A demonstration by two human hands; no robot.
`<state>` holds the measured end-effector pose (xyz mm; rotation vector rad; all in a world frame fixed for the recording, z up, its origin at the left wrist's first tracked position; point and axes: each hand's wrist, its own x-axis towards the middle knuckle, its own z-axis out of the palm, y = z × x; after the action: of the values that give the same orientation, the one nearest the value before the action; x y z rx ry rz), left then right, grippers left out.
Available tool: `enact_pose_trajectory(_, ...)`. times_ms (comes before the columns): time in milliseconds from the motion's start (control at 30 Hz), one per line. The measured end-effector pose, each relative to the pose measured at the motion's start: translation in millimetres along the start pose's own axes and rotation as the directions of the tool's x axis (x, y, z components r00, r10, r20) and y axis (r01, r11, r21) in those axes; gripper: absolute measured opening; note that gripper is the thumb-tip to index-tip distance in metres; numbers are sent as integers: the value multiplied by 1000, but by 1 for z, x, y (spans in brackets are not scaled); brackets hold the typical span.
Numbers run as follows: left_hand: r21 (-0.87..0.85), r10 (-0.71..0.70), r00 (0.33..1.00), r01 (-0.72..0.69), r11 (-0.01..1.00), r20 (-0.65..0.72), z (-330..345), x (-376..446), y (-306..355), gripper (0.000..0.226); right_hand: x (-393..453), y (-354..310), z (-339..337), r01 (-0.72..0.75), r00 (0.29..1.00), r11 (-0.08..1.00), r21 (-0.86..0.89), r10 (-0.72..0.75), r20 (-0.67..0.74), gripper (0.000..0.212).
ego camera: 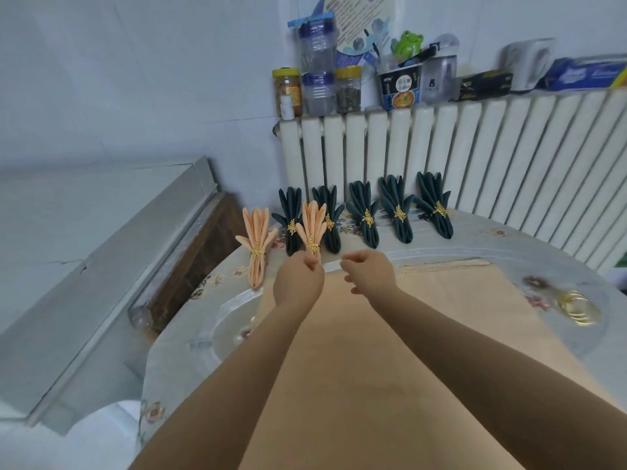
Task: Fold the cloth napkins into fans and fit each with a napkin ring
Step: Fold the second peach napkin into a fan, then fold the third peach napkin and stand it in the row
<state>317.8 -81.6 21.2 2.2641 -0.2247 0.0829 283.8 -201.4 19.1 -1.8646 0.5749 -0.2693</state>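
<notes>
Fan's base (314,256) inside left fist (298,283)

Showed two bare forearms, sleeveless right up to the frame's lower edge. Wore no rings, watch or gloves on left hand (298,283) or right hand (368,271). Kept short, unpainted nails.

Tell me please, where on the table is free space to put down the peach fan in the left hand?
Bare table lies right of the right hand, between the green fans and the flat peach cloth. A smaller gap sits between the finished peach fan and the left hand. The radiator side is crowded.
</notes>
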Motion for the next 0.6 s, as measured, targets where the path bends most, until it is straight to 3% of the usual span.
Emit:
enact_pose_trajectory(433,130,139,943,-186,974,303,-21,-205,-16,10,-190,84,-92,141,989,966,-215,-130,67,14)
enact_pose_trajectory(600,275,139,863,-302,913,486,-32,-258,-25,24,-239,114,-121,269,956,872,-408,-192,220,16)
